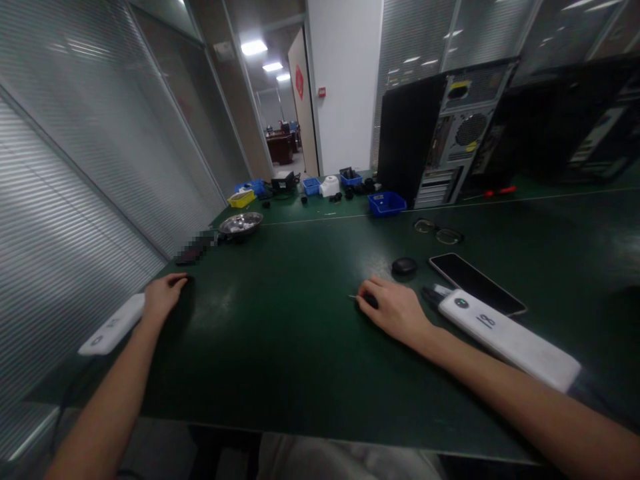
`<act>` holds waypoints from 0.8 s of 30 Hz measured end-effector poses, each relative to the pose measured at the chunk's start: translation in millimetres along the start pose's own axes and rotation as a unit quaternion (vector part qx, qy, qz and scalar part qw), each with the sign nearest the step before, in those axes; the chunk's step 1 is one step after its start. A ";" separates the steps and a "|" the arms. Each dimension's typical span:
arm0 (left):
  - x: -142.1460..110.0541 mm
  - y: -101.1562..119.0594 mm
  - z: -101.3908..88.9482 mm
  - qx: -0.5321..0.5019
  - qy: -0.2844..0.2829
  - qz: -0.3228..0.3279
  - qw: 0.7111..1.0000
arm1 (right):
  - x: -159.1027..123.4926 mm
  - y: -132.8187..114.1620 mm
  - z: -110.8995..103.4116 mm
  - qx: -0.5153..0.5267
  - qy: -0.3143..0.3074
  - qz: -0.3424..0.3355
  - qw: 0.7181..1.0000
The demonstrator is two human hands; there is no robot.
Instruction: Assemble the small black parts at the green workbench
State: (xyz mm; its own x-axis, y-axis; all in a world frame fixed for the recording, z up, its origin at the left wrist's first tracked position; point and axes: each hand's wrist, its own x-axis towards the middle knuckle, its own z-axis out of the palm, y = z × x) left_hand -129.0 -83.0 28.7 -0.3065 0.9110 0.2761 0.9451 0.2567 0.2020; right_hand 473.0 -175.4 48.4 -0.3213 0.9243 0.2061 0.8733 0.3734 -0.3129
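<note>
My right hand (393,307) rests on the green tabletop (280,320), its fingers wrapped round a small screwdriver (370,300) with a black handle. The screwdriver's thin metal shaft points left. Over at the table's left side, my left hand (163,295) lies low, thumb and fingertips drawn together. Something small and dark shows at those fingertips, too blurred to name. A white power bank (114,327) lies beside the left wrist. Another white power bank (507,337), marked 18, lies along the right forearm, close to a black phone (475,281) and a round black case (404,267).
A metal bowl (241,225) holding small pale pieces stands at the far left. Glasses (438,231) lie beyond the phone. Along the back are a blue bin (387,204), a yellow tray (242,199) and an open computer case (445,140). A glass partition (100,167) borders the left.
</note>
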 end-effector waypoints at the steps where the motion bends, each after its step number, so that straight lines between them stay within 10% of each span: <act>1: -0.7 0.4 0.2 -0.011 0.004 -0.011 1.000 | 0.1 0.2 0.2 0.000 -0.001 -0.001 1.000; 24: -0.1 4.9 -2.7 0.029 0.025 0.026 0.999 | -0.5 -0.6 -0.8 -0.008 0.008 -0.007 1.000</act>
State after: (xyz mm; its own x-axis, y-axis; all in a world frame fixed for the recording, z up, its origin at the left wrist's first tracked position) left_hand -124.6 -82.6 32.2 -0.2611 0.9068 0.3309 0.9643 0.2293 0.1325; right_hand 472.9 -176.2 49.2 -0.3274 0.9178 0.2244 0.8750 0.3842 -0.2946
